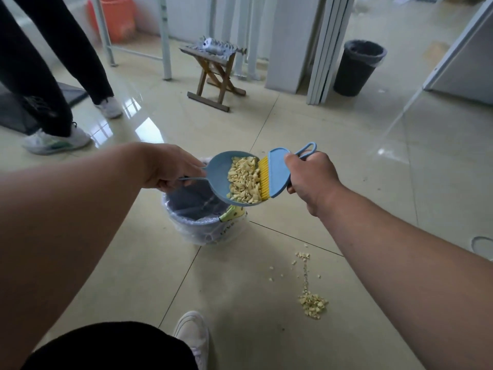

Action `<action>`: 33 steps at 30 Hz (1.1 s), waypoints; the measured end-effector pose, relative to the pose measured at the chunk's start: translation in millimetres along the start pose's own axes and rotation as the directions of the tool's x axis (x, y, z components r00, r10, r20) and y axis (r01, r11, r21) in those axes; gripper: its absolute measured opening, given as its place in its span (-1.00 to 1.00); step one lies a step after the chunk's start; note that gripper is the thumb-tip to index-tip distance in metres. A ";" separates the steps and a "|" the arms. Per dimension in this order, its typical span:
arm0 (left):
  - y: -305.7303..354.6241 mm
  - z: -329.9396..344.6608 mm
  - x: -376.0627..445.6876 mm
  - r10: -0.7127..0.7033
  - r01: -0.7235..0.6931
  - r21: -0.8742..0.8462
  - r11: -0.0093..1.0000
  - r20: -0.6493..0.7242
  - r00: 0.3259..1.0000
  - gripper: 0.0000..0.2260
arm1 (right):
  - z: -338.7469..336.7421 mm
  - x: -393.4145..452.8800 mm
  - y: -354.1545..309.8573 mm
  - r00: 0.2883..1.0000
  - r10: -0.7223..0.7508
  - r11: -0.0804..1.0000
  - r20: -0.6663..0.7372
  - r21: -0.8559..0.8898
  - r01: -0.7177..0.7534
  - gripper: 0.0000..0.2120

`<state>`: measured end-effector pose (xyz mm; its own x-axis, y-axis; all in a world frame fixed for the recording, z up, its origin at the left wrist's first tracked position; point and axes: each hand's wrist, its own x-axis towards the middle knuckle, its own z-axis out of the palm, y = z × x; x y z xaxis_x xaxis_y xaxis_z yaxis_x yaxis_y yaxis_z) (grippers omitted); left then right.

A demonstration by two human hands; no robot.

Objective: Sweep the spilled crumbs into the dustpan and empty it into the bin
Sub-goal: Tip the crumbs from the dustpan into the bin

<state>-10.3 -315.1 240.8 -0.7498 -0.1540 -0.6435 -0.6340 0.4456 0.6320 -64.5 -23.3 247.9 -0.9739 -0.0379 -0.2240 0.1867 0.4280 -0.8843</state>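
My left hand grips the handle of a small blue dustpan, held level above a low bin lined with a clear bag. A heap of pale yellow crumbs fills the pan's right half. My right hand holds a blue hand brush; its yellow bristles press against the crumbs at the pan's open edge. More crumbs lie on the tiled floor at the lower right, with a thin trail of them leading back toward the bin.
Another person's legs and white shoes stand at the left. A wooden folding stool is behind the bin, and a black bin stands at the back right beside white panels. My own shoe is at the bottom.
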 end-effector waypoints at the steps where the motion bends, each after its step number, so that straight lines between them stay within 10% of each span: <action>1: -8.0 -8.1 2.3 -0.008 0.008 -0.010 1.000 -0.017 1.000 -0.61 | 13.6 2.5 -1.5 1.000 -0.008 1.000 0.019 -0.002 0.008 -0.71; 4: -31.2 -27.2 6.6 -0.053 0.052 -0.016 0.999 -0.063 0.997 -0.87 | 56.6 10.4 -1.8 0.997 -0.020 0.999 0.079 -0.023 0.022 -0.70; 11: -74.8 -50.1 34.4 -0.093 0.107 0.077 0.991 -0.168 0.981 -0.79 | 136.9 25.9 17.1 0.981 0.026 0.998 0.194 -0.053 -0.016 -0.71; 19: -72.1 -18.0 57.3 -0.077 0.309 0.538 0.784 -0.410 0.909 -0.79 | 163.4 43.4 58.7 0.975 0.032 0.963 0.219 -0.269 0.029 -0.64; 33: -50.9 -5.5 49.0 -0.023 0.152 0.405 0.902 -0.305 0.952 -0.76 | 119.6 36.3 60.5 0.991 0.063 0.997 0.115 0.027 -0.067 -0.80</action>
<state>-15.8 -350.1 179.5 -0.7568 -0.4257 -0.4961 -0.6087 0.7357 0.2971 -73.1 -106.8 137.3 -0.9388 -0.1141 -0.3250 0.2548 0.4048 -0.8782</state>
